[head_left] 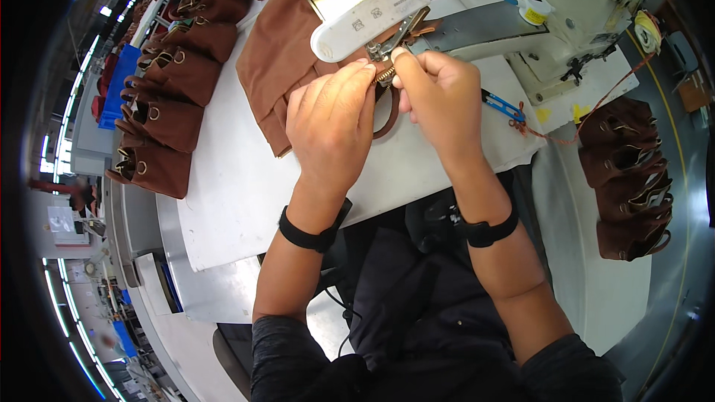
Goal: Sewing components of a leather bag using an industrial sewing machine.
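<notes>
Both hands meet just in front of the sewing machine's presser foot (383, 48). My left hand (331, 123) is closed, its fingers together and fingertips pinching the edge of a brown bag (279, 52). That bag lies on the white table, partly under the machine head, and a brown handle loop (389, 115) shows below the fingers. My right hand (439, 93) is closed too, thumb and forefinger pinched close to the foot. A short toothed metal strip, like a zipper (385, 74), shows between the two hands. The fingertips hide exactly what each one grips.
Finished-looking brown handbags (160, 123) stand in a row along the table's left side; several more (629, 179) hang at the right. Blue thread snips (503, 106) on an orange cord lie right of my hand. A white lamp (365, 22) and the machine body (581, 7) crowd the far side.
</notes>
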A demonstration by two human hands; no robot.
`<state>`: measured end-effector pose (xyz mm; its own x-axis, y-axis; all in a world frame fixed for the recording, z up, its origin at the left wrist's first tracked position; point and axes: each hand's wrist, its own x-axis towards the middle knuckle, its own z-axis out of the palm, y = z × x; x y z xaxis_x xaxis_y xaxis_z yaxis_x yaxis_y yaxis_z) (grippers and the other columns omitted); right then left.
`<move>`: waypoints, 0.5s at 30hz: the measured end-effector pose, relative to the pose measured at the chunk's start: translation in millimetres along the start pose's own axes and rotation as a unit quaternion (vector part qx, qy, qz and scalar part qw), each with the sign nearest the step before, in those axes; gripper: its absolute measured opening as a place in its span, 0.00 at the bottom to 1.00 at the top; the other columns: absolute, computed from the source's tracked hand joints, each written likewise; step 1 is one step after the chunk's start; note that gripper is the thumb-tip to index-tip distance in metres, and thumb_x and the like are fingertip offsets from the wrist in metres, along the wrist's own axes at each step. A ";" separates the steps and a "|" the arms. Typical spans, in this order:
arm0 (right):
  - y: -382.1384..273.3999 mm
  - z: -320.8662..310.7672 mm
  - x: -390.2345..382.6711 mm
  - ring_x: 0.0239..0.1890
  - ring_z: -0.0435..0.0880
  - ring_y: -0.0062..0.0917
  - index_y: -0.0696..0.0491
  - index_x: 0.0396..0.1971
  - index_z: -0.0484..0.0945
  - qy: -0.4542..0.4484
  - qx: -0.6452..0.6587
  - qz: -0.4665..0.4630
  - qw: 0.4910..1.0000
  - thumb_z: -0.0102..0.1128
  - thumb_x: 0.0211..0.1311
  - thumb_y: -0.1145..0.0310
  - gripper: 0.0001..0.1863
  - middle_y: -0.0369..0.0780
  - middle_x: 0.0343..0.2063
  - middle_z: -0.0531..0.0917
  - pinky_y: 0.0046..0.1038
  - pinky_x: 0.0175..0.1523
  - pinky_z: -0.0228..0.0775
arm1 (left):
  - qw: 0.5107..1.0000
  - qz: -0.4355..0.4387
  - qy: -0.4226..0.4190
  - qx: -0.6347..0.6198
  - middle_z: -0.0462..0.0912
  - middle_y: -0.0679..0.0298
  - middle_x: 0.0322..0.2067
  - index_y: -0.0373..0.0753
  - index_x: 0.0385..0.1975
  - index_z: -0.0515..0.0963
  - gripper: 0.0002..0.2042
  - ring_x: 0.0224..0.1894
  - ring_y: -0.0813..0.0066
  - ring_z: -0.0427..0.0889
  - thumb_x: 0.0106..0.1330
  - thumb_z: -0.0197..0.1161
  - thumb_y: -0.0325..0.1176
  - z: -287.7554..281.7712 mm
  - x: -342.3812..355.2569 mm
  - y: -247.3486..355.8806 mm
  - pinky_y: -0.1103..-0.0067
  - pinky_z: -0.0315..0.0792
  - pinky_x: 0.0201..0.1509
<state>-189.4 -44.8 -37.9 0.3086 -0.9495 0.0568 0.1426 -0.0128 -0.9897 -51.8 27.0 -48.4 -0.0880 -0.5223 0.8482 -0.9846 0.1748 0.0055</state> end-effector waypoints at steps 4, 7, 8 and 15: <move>0.3 -4.0 5.0 0.14 0.72 0.13 0.60 0.32 0.81 0.038 -0.112 -0.142 0.983 0.61 0.69 0.68 0.10 0.34 0.14 0.81 0.20 0.22 0.64 | 1.000 0.010 0.016 0.006 0.89 0.69 0.40 0.41 0.41 0.84 0.10 0.41 0.72 0.85 0.59 0.71 0.25 0.7 -0.9 -0.1 0.76 0.73 0.46; 0.7 -8.5 4.7 0.15 0.72 0.10 0.59 0.41 0.82 -0.007 0.008 -0.161 0.987 0.59 0.69 0.73 0.06 0.34 0.18 0.82 0.17 0.21 0.61 | 1.000 0.004 0.021 -0.015 0.88 0.69 0.39 0.41 0.39 0.85 0.09 0.40 0.71 0.85 0.59 0.71 0.24 1.5 -1.0 0.5 0.76 0.73 0.46; 0.2 -10.9 5.3 0.15 0.72 0.10 0.59 0.41 0.82 -0.005 -0.001 -0.148 0.989 0.59 0.69 0.73 0.06 0.34 0.18 0.82 0.17 0.21 0.61 | 1.000 0.002 0.021 -0.014 0.88 0.69 0.39 0.41 0.39 0.85 0.09 0.40 0.71 0.85 0.59 0.71 0.24 1.4 -0.8 0.9 0.76 0.73 0.46; 0.0 -34.6 14.0 0.16 0.75 0.18 0.56 0.52 0.79 -0.105 -0.131 -0.174 0.970 0.55 0.68 0.73 0.14 0.37 0.17 0.81 0.24 0.24 0.67 | 0.999 -0.020 -0.003 -0.038 0.90 0.64 0.40 0.39 0.39 0.85 0.10 0.42 0.68 0.87 0.59 0.70 0.19 -2.0 2.2 4.2 0.76 0.75 0.46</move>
<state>-217.6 -68.9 -41.6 0.4731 -0.7888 0.3924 0.0380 -0.4267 -0.9036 -55.8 28.2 -45.4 -0.0507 -0.5351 0.8433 -0.9731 0.2164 0.0788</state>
